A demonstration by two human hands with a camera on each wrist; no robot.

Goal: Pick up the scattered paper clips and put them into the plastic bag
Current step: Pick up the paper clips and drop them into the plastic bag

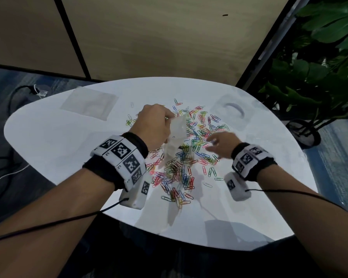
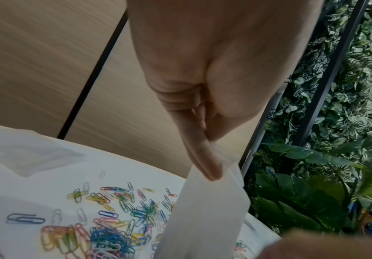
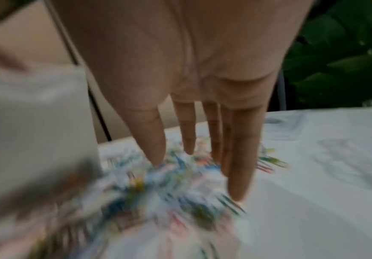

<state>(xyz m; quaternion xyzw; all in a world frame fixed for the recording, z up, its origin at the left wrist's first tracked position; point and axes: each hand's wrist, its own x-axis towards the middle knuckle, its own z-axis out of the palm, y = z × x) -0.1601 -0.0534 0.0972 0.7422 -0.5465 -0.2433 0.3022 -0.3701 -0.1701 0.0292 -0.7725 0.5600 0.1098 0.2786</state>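
Note:
Many coloured paper clips (image 1: pixel 181 157) lie scattered over the middle of the white table (image 1: pixel 48 137). My left hand (image 1: pixel 153 125) pinches the top edge of a clear plastic bag (image 1: pixel 176 137), which hangs down above the pile. In the left wrist view the thumb (image 2: pixel 205 157) presses the bag (image 2: pixel 207 219) against the fingers, with clips (image 2: pixel 105 233) below. My right hand (image 1: pixel 221 143) hovers low over the clips to the right of the bag. Its fingers (image 3: pixel 242 157) point straight down at the blurred clips (image 3: pixel 169 184) and hold nothing.
Spare clear bags (image 1: pixel 88 105) lie flat at the table's far left. Another clear bag (image 1: pixel 231 111) with a white ring shape lies at the far right. A large green plant (image 1: pixel 317 77) stands to the right of the table. Cables (image 1: pixel 18 93) lie on the floor at left.

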